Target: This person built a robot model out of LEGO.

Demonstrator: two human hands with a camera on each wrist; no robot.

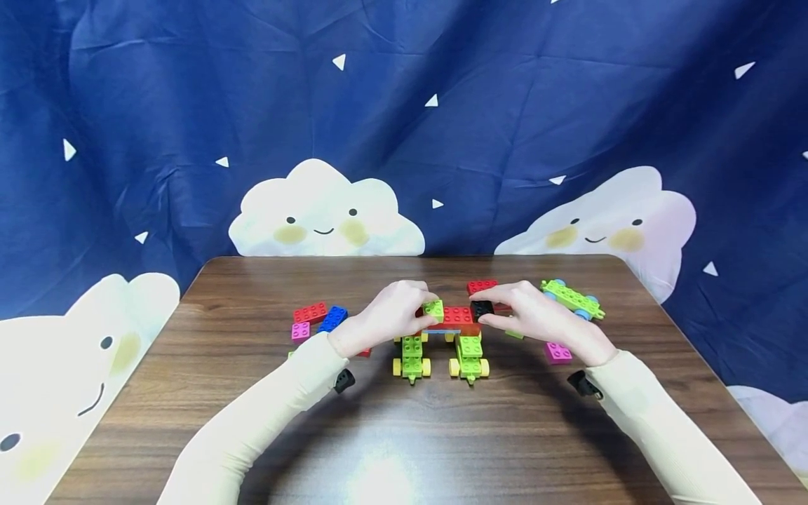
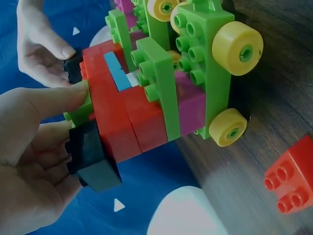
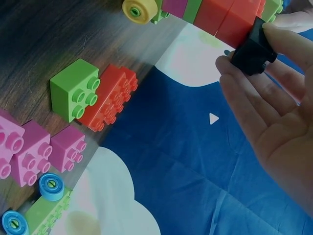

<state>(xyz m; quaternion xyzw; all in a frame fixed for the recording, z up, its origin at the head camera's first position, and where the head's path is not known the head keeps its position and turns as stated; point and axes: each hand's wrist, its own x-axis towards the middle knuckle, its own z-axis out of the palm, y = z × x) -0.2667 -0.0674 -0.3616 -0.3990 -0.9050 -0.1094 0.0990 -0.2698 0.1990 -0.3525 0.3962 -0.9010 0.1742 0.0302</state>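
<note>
A toy-brick build stands mid-table: red bricks point(image 1: 457, 315) bridge two green wheeled bases point(image 1: 412, 358) with yellow wheels point(image 2: 237, 48). Purple bricks point(image 2: 191, 105) show lower in it. My left hand point(image 1: 388, 313) pinches a light green brick point(image 1: 433, 309) at the top of the red bricks, its thumb on one side and fingers on the other. Beside those fingers, a black brick point(image 2: 95, 156) sits at the build's left end. At the right end, my right hand point(image 1: 532, 312) holds another black brick point(image 3: 254, 49) between thumb and fingers, against the red bricks.
Left of the build lie a red brick point(image 1: 309, 313), a pink brick point(image 1: 300, 331) and a blue brick point(image 1: 332, 319). To the right are a green base with blue wheels point(image 1: 571, 298), pink bricks point(image 1: 558, 353), a green brick point(image 3: 73, 90) and a red brick point(image 3: 108, 100).
</note>
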